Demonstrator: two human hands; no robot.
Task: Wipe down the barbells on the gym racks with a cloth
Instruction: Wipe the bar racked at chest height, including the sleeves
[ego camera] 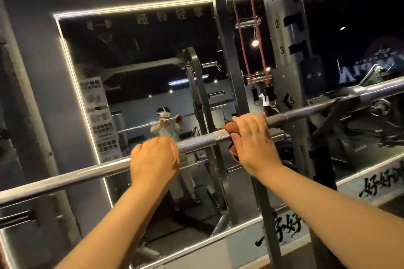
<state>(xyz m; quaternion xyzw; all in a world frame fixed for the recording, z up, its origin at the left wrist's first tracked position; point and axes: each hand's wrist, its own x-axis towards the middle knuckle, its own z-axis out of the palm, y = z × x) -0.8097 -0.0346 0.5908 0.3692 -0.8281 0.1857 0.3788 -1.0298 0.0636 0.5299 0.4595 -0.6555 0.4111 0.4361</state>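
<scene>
— Where does the bar sit?
— The bar [203,139] runs right across in front of you, low at your left and rising to your right. There it passes the rack [286,28] just below the 5 on the numbered post. Both its ends go out of view.

— My left hand?
— Your left hand [153,159] grips the bare bar from above. Its back faces you, and the fingers curl over the top and out of sight behind.

— And the right?
— Your right hand [253,140] is on the bar too, a little apart from the left and nearer the rack. It holds the cloth [228,128] (orange-brown, bunched) wrapped round the bar. The fingers curl over the top and the thumb lies on the near side. Cloth shows above the thumb and hangs a little below the palm. Knurled steel shows between your hands.

— What's behind?
— A mirror [142,50] with a lit edge; in it your reflection [167,132] holds the bar with both hands. A red band [240,35] hangs beside the post. Black brush writing [376,185] runs along the wall below the mirror, at your right.
</scene>
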